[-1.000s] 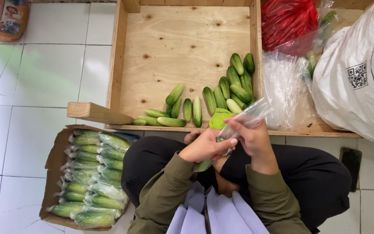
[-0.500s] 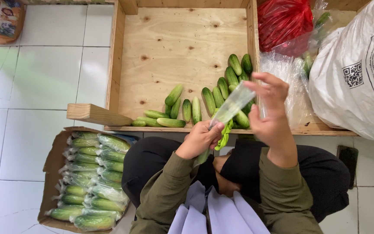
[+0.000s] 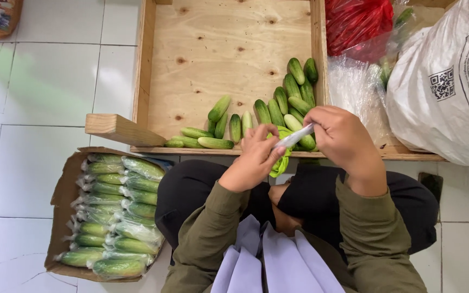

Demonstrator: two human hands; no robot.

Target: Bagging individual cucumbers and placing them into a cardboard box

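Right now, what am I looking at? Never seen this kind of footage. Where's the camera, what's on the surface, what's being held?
There is no machine here: a person works with two bare hands, and the single camera sits on their head, looking straight down. The left hand and right hand together hold a clear plastic bag, twisted thin between them, with something green hanging at its lower end. In front of the person is a shallow wooden tray with loose cucumbers piled toward its near right corner. On the tiled floor at the person's left stands a cardboard box filled with bagged cucumbers. To the right lie a red plastic bag and a large white sack.
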